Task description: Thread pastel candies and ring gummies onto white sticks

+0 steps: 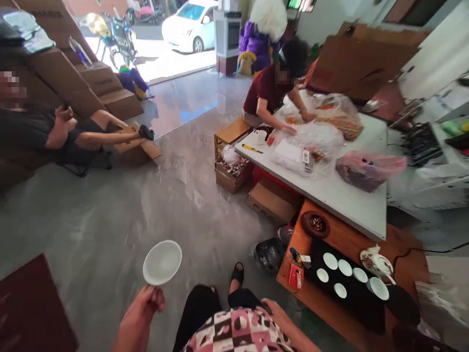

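My left hand point(148, 299) is closed on the edge of a round white bowl point(162, 262), held out over the floor with its inside facing up toward me. My right hand point(270, 309) lies by my right thigh, against the patterned cloth point(238, 330) over my lap; its fingers are mostly hidden. Right of that hand stands a low wooden tea table point(293, 276). On its black tray point(357, 298) are several small white cups point(330, 261) and a flowered white teapot point(377, 261).
A red packet point(296, 276) and a brown ashtray point(315, 224) lie on the tea table. Beyond, a person point(267, 93) handles plastic bags at a white table point(351, 205). Another person point(32, 127) sits at left by cardboard boxes point(66, 80). A dark bag point(270, 254) is on the floor.
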A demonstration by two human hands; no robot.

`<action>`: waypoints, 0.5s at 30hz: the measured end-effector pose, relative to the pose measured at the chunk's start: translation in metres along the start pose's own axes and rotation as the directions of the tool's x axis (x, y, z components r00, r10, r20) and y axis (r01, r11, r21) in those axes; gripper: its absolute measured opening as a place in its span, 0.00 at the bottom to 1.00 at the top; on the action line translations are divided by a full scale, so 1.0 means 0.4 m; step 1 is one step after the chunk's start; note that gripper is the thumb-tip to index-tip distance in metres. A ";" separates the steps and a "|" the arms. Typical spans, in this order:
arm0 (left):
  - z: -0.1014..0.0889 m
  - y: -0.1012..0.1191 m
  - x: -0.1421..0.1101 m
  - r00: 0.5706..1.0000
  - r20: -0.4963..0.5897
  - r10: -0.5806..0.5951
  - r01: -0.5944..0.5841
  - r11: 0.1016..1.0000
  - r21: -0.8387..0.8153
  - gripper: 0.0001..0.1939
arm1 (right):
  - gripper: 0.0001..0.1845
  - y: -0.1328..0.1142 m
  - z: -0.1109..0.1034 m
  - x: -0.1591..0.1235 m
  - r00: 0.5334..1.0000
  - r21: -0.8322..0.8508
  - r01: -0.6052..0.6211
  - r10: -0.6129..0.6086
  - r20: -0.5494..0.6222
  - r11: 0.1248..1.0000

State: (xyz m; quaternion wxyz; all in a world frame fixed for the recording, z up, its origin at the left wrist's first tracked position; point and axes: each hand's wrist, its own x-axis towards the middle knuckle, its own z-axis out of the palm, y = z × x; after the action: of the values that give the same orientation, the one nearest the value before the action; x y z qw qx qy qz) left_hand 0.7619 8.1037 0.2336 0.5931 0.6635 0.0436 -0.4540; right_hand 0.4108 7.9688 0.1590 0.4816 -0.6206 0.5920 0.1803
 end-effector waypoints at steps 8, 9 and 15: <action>-0.038 0.163 0.188 0.997 -0.041 0.064 -0.063 0.998 0.013 0.16 | 0.31 -0.182 -0.030 0.167 0.967 -0.106 -0.009 0.036 0.251 0.994; -0.055 0.176 0.226 0.997 -0.034 0.065 -0.065 0.998 0.027 0.16 | 0.32 -0.224 -0.025 0.194 0.966 -0.114 -0.006 0.036 0.258 0.993; -0.139 0.316 0.457 0.996 0.062 0.064 -0.073 0.985 0.153 0.16 | 0.39 -0.506 0.010 0.318 0.991 -0.141 0.002 0.017 0.132 0.990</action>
State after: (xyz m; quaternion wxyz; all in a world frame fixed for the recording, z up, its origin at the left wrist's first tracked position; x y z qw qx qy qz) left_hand 0.9747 8.0250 0.2019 0.5559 0.6957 -0.0317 -0.4539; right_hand 0.6258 7.8674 0.1337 0.4741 -0.6374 0.5468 0.2644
